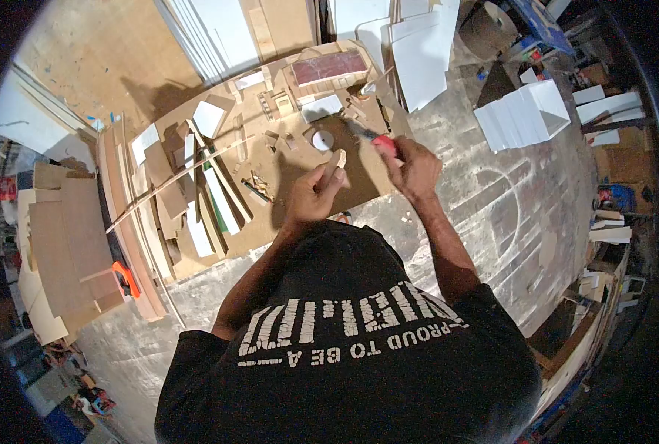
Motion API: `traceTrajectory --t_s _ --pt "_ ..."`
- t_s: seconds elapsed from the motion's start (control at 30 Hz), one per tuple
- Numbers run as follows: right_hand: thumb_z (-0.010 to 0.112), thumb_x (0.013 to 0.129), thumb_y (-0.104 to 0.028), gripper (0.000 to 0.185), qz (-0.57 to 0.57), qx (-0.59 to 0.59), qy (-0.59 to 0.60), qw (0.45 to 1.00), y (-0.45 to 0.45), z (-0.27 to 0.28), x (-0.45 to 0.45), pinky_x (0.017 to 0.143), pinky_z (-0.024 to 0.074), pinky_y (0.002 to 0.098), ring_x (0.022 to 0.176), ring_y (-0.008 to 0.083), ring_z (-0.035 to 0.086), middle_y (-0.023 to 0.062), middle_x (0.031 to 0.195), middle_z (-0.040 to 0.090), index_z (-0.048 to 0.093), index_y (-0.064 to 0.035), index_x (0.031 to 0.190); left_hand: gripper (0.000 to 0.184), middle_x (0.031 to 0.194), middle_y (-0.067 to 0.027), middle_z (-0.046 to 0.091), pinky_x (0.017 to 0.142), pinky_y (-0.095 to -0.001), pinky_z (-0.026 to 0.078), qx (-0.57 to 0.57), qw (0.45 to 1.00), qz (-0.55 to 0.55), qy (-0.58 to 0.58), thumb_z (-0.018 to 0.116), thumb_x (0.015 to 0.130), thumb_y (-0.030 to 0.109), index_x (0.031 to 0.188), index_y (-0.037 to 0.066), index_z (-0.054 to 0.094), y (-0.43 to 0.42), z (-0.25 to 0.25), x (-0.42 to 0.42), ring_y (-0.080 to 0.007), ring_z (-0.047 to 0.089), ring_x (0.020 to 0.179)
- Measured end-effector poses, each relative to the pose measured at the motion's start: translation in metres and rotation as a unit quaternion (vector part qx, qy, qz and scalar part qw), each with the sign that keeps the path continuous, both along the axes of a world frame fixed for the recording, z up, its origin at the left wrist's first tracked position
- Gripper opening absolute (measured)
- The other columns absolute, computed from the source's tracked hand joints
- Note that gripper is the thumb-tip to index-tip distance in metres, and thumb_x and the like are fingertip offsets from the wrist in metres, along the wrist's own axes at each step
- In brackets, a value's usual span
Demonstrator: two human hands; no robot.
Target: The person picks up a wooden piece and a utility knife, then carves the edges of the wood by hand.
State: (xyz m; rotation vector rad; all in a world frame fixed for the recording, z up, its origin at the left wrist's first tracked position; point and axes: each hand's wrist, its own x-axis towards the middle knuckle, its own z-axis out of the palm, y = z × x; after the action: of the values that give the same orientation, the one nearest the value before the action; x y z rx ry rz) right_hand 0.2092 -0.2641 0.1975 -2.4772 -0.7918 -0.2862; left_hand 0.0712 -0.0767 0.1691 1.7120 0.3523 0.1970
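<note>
Between the thumb and fingers of my left hand (314, 194) is a small piece of wood (336, 160), its pale end pointing up and away from me. My right hand (416, 169) is wrapped round the red handle of a tool (385, 144); its dark front end points up and left and is blurred. The two hands are apart, over the near part of a brown work board (362, 177). A round white disc (323, 140) lies just beyond the wood piece. Small wood offcuts (271, 139) are scattered left of the disc.
Long wood and white strips (222, 200) cover the board's left side. A wooden piece with a dark red top (329, 68) stands at the far edge. An orange-handled saw (126, 280) is at the left. White panels (522, 118) stand on the floor at the right.
</note>
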Motion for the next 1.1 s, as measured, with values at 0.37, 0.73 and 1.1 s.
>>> traceTrajectory --t_s 0.37,0.73,1.1 --pt "0.066 0.087 -0.056 0.048 0.066 -0.008 0.114 0.991 -0.003 0.014 -0.033 0.059 0.0504 0.0413 0.062 0.0304 0.066 0.0119 0.066 0.064 0.066 -0.0084 0.084 0.025 0.069 0.0014 0.052 0.054 -0.0247 0.040 -0.129 0.989 -0.038 0.063 0.052 0.105 0.027 0.109 0.003 0.059 -0.003 0.026 0.001 -0.0065 0.048 0.058" --pt "0.066 0.087 -0.056 0.045 0.095 -0.038 0.061 0.993 -0.005 0.011 -0.036 0.058 0.0522 0.0417 0.066 0.0298 0.068 0.0096 0.069 0.066 0.066 -0.0109 0.085 0.030 0.087 -0.0040 0.060 0.066 -0.0306 0.045 -0.132 0.984 -0.061 0.103 0.054 0.103 0.024 0.126 0.004 0.048 -0.002 0.019 -0.001 -0.0116 0.053 0.074" --pt "0.072 0.085 -0.050 0.042 0.116 0.021 0.016 0.993 0.005 0.005 -0.033 0.052 0.0455 0.0399 0.055 0.0270 0.061 0.0085 0.062 0.061 0.066 -0.0084 0.083 0.024 0.084 -0.0037 0.061 0.070 -0.0301 0.044 -0.062 0.997 -0.033 0.021 0.059 0.101 0.023 0.114 0.003 0.058 -0.003 0.018 -0.002 -0.0127 0.054 0.076"
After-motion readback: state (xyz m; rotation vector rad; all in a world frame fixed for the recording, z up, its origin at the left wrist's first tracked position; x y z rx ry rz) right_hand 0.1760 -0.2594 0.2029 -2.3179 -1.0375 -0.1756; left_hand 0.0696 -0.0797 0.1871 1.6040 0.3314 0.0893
